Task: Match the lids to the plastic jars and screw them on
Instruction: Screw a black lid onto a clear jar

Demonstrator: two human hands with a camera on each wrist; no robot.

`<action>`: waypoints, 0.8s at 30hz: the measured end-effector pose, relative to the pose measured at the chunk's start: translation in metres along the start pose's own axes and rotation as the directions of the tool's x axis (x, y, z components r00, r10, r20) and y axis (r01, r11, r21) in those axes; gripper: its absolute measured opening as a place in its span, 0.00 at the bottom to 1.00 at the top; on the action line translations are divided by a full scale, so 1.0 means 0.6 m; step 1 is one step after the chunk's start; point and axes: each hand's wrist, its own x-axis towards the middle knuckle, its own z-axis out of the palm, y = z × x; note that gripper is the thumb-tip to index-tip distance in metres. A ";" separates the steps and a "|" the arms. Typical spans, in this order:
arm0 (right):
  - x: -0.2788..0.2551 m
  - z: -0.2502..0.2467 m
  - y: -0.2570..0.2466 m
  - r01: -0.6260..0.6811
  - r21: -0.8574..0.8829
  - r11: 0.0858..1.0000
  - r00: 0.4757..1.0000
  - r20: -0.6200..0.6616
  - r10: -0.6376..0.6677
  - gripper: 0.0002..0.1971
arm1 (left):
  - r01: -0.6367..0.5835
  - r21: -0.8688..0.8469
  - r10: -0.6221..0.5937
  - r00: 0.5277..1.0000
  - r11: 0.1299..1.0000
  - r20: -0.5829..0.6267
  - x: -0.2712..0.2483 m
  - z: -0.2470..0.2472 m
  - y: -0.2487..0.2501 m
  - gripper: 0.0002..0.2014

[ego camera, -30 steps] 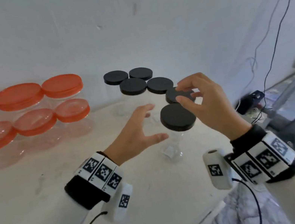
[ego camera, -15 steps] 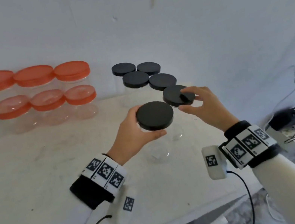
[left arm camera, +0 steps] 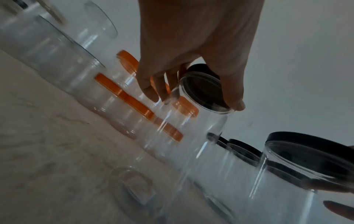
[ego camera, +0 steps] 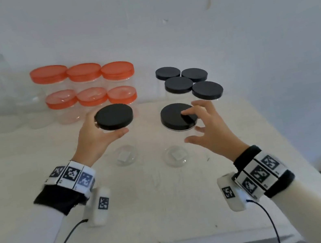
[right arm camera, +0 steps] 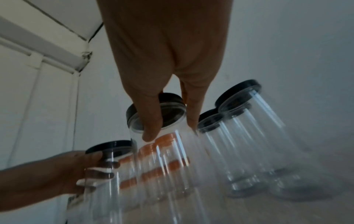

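Carrying one capped jar leftward, away from the black-lid group.
Left hand [ego camera: 96,141] fingers now grasp the jar [ego camera: 114,116] below its lid; right hand [ego camera: 208,132] fingers, spread and released, touch the neighbour jar [ego camera: 176,116] on the counter [ego camera: 170,205].

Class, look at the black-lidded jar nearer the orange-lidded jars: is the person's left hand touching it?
Touching. In the head view the left hand wraps the jar just below its black lid; the left wrist view shows the fingers and thumb pressed against its neck.

Black lids [ego camera: 114,116], orange lids [ego camera: 84,71], clear jars [left arm camera: 191,136], white table [ego camera: 170,205].
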 end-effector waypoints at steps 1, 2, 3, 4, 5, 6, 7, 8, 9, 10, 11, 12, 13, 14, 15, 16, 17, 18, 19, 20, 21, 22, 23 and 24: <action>0.010 0.012 -0.003 0.030 -0.043 0.999 1.000 0.006 -0.030 0.29 | 0.010 0.006 -0.010 1.000 1.000 -0.014 0.003 -0.011 -0.006 0.35; 0.022 0.025 -0.006 0.063 -0.093 0.994 0.998 0.015 -0.062 0.29 | 0.017 0.009 -0.017 1.000 1.000 -0.026 0.006 -0.021 -0.013 0.35; 0.033 0.036 -0.009 0.098 -0.150 0.984 0.995 0.028 -0.095 0.30 | 0.023 0.012 -0.023 0.999 1.000 -0.038 0.010 -0.030 -0.019 0.35; 0.046 0.045 -0.011 0.134 -0.210 0.969 0.991 0.038 -0.129 0.30 | 0.028 0.014 -0.028 0.999 1.000 -0.047 0.013 -0.038 -0.025 0.35; 0.058 0.054 -0.014 0.168 -0.262 0.950 0.986 0.045 -0.162 0.30 | 0.030 0.015 -0.029 0.998 0.999 -0.055 0.016 -0.046 -0.031 0.36; 0.070 0.061 -0.015 0.201 -0.297 0.933 0.980 0.047 -0.196 0.30 | 0.027 0.015 -0.026 0.998 1.000 -0.060 0.019 -0.053 -0.036 0.36; 0.082 0.067 -0.014 0.226 -0.319 0.920 0.974 0.044 -0.224 0.30 | 0.021 0.017 -0.019 0.998 1.000 -0.060 0.022 -0.058 -0.040 0.36; 0.094 0.075 -0.013 0.236 -0.336 0.912 0.971 0.041 -0.236 0.30 | 0.015 0.022 -0.014 0.998 1.000 -0.055 0.025 -0.062 -0.043 0.36; 0.105 0.081 -0.013 0.236 -0.352 0.906 0.971 0.042 -0.236 0.30 | 0.012 0.024 -0.011 0.999 1.000 -0.047 0.028 -0.064 -0.046 0.36; 0.115 0.088 -0.013 0.232 -0.366 0.901 0.972 0.042 -0.233 0.29 | 0.009 0.022 -0.009 0.999 1.000 -0.038 0.032 -0.066 -0.049 0.36; 0.125 0.095 -0.013 0.225 -0.379 0.898 0.973 0.041 -0.227 0.29 | 0.010 0.013 -0.010 1.000 1.000 -0.029 0.036 -0.068 -0.052 0.36; 0.136 0.100 -0.015 0.216 -0.390 0.895 0.975 0.038 -0.218 0.28 | 0.013 0.002 -0.013 1.000 1.000 -0.022 0.042 -0.068 -0.055 0.36; 0.146 0.105 -0.017 0.204 -0.399 0.894 0.977 0.031 -0.209 0.28 | 0.015 -0.009 -0.015 1.000 1.000 -0.013 0.048 -0.070 -0.058 0.36; 0.156 0.110 -0.020 0.191 -0.407 0.893 0.980 0.026 -0.198 0.28 | 0.015 -0.017 -0.015 1.000 1.000 -0.002 0.056 -0.071 -0.060 0.36; 0.166 0.113 -0.022 0.179 -0.415 0.892 0.982 0.023 -0.187 0.28 | 0.014 -0.023 -0.013 1.000 1.000 0.011 0.063 -0.071 -0.061 0.36; 0.177 0.117 -0.023 0.167 -0.428 0.888 0.984 0.019 -0.176 0.29 | 0.014 -0.028 -0.014 1.000 0.999 0.025 0.071 -0.073 -0.062 0.36; 0.189 0.121 -0.024 0.152 -0.446 0.882 0.986 0.013 -0.164 0.30 | 0.014 -0.035 -0.013 0.999 0.999 0.039 0.080 -0.074 -0.062 0.36; 0.197 0.123 -0.025 0.140 -0.471 0.871 0.988 0.010 -0.153 0.31 | 0.013 -0.043 -0.010 0.999 0.999 0.053 0.087 -0.074 -0.062 0.36; 0.206 0.126 -0.026 0.128 -0.500 0.856 0.990 0.009 -0.143 0.31 | 0.009 -0.050 -0.006 0.998 0.999 0.067 0.095 -0.075 -0.063 0.36; 0.215 0.129 -0.026 0.118 -0.529 0.840 0.991 0.009 -0.134 0.31 | 0.005 -0.052 -0.001 0.997 0.999 0.080 0.103 -0.076 -0.065 0.35; 0.225 0.132 -0.025 0.115 -0.555 0.824 0.991 0.011 -0.131 0.31 | -0.001 -0.052 0.006 0.996 0.999 0.094 0.111 -0.076 -0.066 0.34; 0.234 0.136 -0.023 0.118 -0.570 0.813 0.991 0.014 -0.134 0.31 | -0.007 -0.053 0.013 0.994 0.999 0.107 0.118 -0.076 -0.068 0.34; 0.242 0.140 -0.020 0.120 -0.576 0.808 0.990 0.008 -0.141 0.31 | -0.011 -0.058 0.018 0.993 0.998 0.117 0.123 -0.075 -0.070 0.34; 0.250 0.143 -0.018 0.113 -0.578 0.808 0.990 0.000 -0.139 0.31 | -0.012 -0.067 0.021 0.992 0.998 0.125 0.127 -0.074 -0.072 0.34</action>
